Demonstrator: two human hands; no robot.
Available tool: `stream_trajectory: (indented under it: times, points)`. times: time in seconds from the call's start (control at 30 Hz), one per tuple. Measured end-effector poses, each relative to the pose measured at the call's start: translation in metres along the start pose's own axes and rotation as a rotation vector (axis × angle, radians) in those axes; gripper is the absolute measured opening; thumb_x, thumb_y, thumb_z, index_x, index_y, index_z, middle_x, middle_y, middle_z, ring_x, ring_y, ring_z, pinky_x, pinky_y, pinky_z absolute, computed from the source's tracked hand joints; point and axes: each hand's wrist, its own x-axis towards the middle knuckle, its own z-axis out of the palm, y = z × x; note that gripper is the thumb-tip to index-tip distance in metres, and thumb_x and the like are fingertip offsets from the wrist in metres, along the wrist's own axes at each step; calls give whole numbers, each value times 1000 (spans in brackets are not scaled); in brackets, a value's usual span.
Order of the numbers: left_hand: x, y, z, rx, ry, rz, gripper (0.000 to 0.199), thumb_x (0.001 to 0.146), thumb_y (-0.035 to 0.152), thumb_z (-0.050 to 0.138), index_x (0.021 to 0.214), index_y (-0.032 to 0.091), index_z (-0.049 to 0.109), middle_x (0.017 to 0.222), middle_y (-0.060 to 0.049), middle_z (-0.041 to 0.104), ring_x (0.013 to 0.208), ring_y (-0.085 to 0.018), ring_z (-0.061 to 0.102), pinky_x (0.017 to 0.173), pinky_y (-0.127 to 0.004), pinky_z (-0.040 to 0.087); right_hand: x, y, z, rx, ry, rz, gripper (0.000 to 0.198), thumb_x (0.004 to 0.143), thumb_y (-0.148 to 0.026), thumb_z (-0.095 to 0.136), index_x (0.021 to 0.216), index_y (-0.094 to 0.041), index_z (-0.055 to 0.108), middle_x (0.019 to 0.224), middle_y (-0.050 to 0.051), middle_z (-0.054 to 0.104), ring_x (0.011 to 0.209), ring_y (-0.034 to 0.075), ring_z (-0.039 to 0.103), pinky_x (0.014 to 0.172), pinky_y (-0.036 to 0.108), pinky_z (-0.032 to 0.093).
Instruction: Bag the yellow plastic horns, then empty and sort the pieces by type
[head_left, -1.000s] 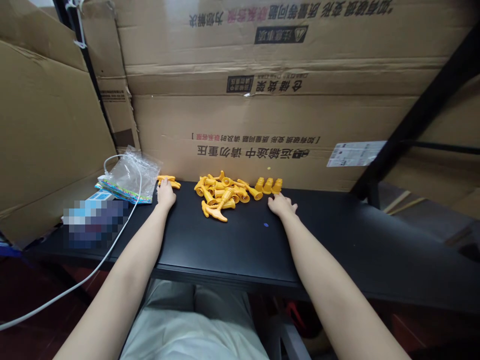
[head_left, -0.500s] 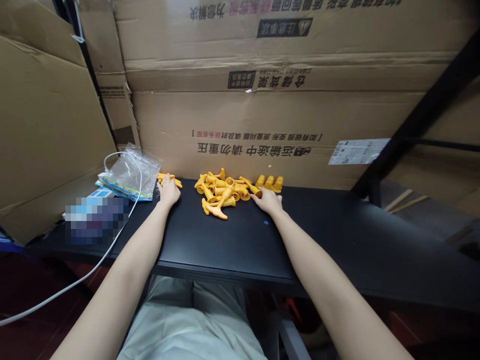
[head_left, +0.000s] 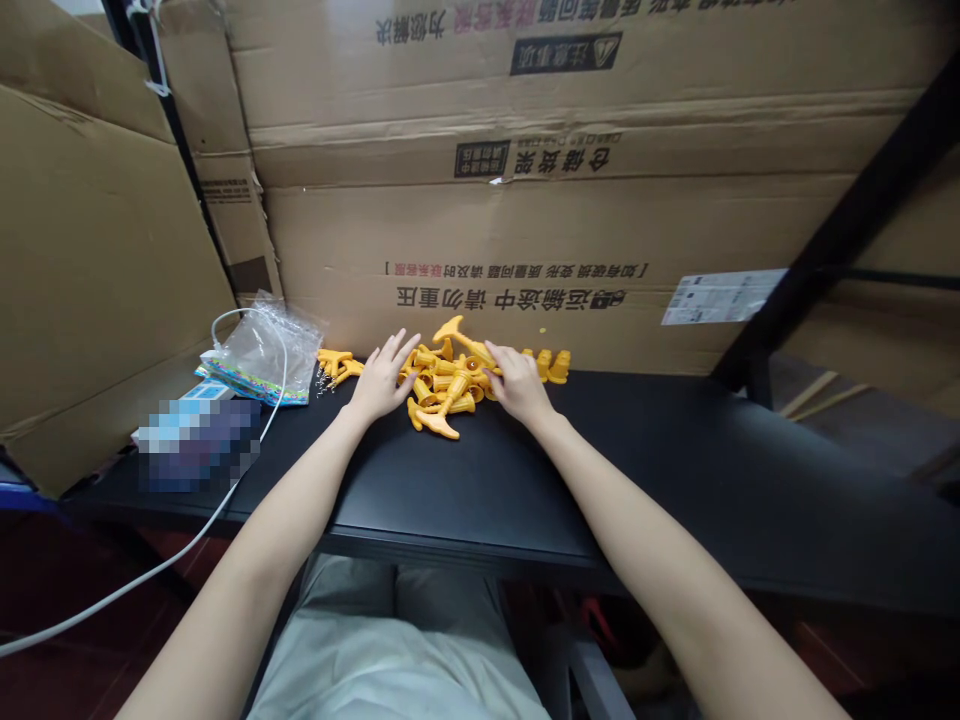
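A pile of yellow plastic pieces point(head_left: 450, 385) lies on the black tabletop, a mix of T-shaped handles and hollow, cup-ended parts. My right hand point(head_left: 519, 384) is closed on the shaft end of a yellow T-shaped piece point(head_left: 451, 328), raised at the back of the pile with its crossbar pointing left. At the pile's left side, my left hand point(head_left: 384, 380) has its fingers spread and appears to hold nothing. Farther left sit yellow handles point(head_left: 336, 362) with thin metallic bits at their ends. Short yellow cup-shaped pieces point(head_left: 559, 367) stand upright just right of my right hand, which partly covers that row.
Clear plastic bags point(head_left: 266, 345) and a blurred-out packet point(head_left: 199, 440) occupy the left end of the black table point(head_left: 465, 500). A white cable point(head_left: 217, 515) crosses there. Cardboard point(head_left: 480, 230) walls the back; a black post point(head_left: 832, 210) slants at right.
My left hand has left the handles at far left, moving right to the pile with fingers spread. My right hand has shifted left, and a T-shaped piece is now raised in it.
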Motion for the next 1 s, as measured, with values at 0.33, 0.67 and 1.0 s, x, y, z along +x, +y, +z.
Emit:
stream_trajectory:
  times: [0.33, 0.67, 1.0]
  points:
    - [0, -5, 1, 72, -129, -204, 38, 88, 27, 50, 127, 25, 54, 115, -6, 64, 101, -20, 64, 86, -28, 47, 7, -45, 2, -18, -32, -402, 44, 91, -10, 35, 133, -17, 48, 123, 14, 60, 110, 23, 54, 92, 41, 35]
    - [1, 8, 2, 121, -140, -217, 37, 84, 29, 55, 121, 23, 58, 109, -6, 68, 99, -21, 65, 87, -29, 48, 7, -51, 2, -109, -20, -264, 26, 90, -22, 40, 109, -14, 56, 104, 16, 66, 99, 27, 57, 96, 48, 28]
    - [0, 8, 2, 91, -135, -239, 39, 83, 30, 57, 121, 24, 59, 111, -6, 69, 100, -22, 65, 88, -31, 48, 7, -52, 1, -125, -7, -262, 29, 94, -29, 37, 110, -14, 56, 101, 14, 67, 96, 26, 56, 93, 44, 29]
